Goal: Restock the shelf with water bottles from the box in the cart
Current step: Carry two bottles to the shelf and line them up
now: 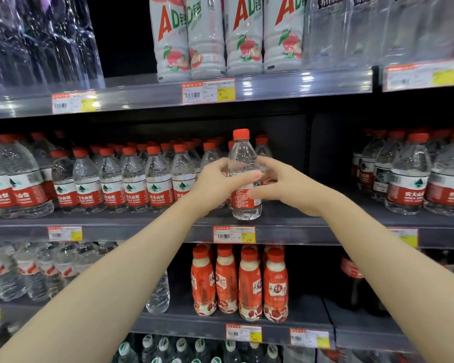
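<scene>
The left hand (215,183) and right hand (286,186) clasp the upright water bottle (243,158) at the shelf's (142,231) front edge, ending the row.

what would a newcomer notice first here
Two hands meet mid-frame on one upright red-capped water bottle at the front of the middle shelf: the left hand grips its middle, and the right hand curls round the other side. A packed row of matching bottles fills the shelf to its left, and red drink bottles stand below.

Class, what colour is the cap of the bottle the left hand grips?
The cap is red, head view.
</scene>
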Demonstrator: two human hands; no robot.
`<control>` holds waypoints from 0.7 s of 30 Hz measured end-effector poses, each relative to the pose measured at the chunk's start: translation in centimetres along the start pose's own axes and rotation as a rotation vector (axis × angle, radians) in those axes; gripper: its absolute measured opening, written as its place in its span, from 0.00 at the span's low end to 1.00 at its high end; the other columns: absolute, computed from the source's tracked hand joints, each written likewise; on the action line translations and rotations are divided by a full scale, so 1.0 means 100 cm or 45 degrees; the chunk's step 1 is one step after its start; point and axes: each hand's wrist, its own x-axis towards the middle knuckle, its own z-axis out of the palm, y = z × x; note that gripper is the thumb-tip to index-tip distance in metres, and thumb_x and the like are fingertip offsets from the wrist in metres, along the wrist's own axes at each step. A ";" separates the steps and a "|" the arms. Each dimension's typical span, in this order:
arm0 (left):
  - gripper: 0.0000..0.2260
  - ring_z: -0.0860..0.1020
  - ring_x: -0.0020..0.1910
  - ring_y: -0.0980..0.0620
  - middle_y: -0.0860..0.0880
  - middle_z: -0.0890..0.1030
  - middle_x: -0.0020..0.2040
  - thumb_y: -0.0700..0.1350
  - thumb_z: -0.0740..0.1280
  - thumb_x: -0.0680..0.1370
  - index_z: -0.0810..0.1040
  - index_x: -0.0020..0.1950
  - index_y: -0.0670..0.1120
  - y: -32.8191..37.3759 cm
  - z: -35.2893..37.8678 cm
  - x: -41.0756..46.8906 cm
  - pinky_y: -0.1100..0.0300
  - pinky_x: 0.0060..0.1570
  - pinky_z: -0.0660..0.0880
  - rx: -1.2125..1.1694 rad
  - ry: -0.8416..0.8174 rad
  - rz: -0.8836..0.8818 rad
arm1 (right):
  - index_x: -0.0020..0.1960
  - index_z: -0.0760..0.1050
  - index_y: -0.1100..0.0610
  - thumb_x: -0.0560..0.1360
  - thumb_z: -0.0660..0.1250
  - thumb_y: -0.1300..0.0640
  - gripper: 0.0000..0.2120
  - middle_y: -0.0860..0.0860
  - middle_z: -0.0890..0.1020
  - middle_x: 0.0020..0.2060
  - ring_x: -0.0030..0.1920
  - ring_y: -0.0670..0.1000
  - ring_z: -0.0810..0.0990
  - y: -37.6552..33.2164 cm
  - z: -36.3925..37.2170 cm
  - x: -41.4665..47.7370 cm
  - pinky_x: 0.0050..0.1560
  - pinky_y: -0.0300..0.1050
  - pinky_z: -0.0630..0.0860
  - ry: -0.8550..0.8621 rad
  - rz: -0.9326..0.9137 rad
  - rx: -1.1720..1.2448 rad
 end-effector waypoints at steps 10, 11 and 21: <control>0.30 0.87 0.46 0.60 0.56 0.89 0.46 0.73 0.71 0.70 0.83 0.63 0.56 0.018 0.007 0.005 0.56 0.51 0.84 0.334 -0.080 0.119 | 0.66 0.73 0.41 0.64 0.83 0.48 0.34 0.45 0.85 0.52 0.50 0.45 0.86 0.009 0.003 -0.004 0.48 0.42 0.84 0.441 0.035 0.054; 0.33 0.86 0.46 0.61 0.56 0.88 0.45 0.76 0.67 0.70 0.82 0.65 0.56 0.018 0.006 0.005 0.58 0.50 0.82 0.426 -0.053 0.137 | 0.66 0.73 0.41 0.65 0.83 0.49 0.33 0.46 0.84 0.52 0.50 0.46 0.86 0.011 0.003 -0.004 0.48 0.42 0.84 0.448 0.048 0.055; 0.25 0.83 0.60 0.51 0.56 0.84 0.60 0.62 0.64 0.80 0.75 0.74 0.53 -0.010 -0.022 -0.006 0.50 0.59 0.80 1.011 0.159 0.264 | 0.70 0.70 0.48 0.69 0.80 0.61 0.34 0.50 0.82 0.52 0.50 0.48 0.84 0.047 -0.001 0.010 0.39 0.36 0.78 0.560 0.166 0.034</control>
